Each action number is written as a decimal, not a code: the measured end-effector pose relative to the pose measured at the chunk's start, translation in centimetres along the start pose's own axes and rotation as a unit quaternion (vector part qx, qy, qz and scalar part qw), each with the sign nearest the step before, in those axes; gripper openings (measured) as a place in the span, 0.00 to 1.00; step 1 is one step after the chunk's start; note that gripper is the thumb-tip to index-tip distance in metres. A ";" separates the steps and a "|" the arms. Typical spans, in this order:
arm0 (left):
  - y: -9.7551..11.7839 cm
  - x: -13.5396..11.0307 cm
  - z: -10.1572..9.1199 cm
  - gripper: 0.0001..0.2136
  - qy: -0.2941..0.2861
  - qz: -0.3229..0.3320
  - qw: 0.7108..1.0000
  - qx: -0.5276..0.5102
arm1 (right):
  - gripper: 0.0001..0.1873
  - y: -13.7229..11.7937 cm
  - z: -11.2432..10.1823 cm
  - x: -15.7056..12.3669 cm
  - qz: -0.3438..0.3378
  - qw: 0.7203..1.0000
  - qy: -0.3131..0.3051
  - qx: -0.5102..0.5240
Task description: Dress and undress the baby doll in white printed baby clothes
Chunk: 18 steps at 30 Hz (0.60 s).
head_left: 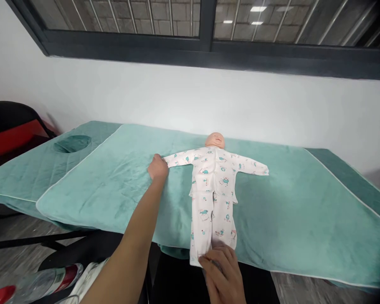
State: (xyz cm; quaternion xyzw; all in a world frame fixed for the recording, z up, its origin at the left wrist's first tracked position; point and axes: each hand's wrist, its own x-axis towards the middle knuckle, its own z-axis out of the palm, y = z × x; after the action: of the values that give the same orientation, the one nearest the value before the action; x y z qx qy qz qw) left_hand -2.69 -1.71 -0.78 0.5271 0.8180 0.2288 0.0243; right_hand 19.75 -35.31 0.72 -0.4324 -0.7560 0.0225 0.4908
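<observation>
A baby doll [215, 140] lies face up on a green massage-table cover [281, 219], its arms spread to the sides. It wears a white pyjama top [213, 169] and white pyjama trousers [202, 219], both printed with small teal and pink figures. At the end of the sleeve on the left, my left hand [158, 167] is closed on the cuff. My right hand [223, 270] is at the trouser hems by the near edge, its thumb and fingers pinched on the fabric. The doll's hands and feet are hidden in the cloth.
A face hole [72, 144] is at the table's left end. A black chair [14, 109] with something red on it stands at the far left. Near the lower left lies a plastic bottle [47, 280] with a red cap. Behind the table is a white wall [177, 97] under a barred window.
</observation>
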 end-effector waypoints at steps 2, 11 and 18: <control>-0.1 0.1 0.1 0.11 -0.004 0.000 1.000 -0.001 | 0.15 -0.1 -0.4 -0.2 -0.013 1.000 0.000 0.011; -0.2 0.1 0.3 0.11 -0.002 0.003 1.000 -0.003 | 0.13 0.7 2.5 -2.7 0.006 0.993 -0.099 -0.058; -0.1 0.2 0.2 0.10 0.000 0.001 1.000 -0.003 | 0.19 -0.6 4.3 -2.8 0.061 0.992 -0.045 -0.098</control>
State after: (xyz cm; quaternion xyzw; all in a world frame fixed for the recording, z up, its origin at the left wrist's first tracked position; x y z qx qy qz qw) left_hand -2.76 -1.51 -0.97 0.5282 0.8166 0.2315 0.0256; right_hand 16.47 -35.90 -3.29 -0.5220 -0.7485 -0.0023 0.4090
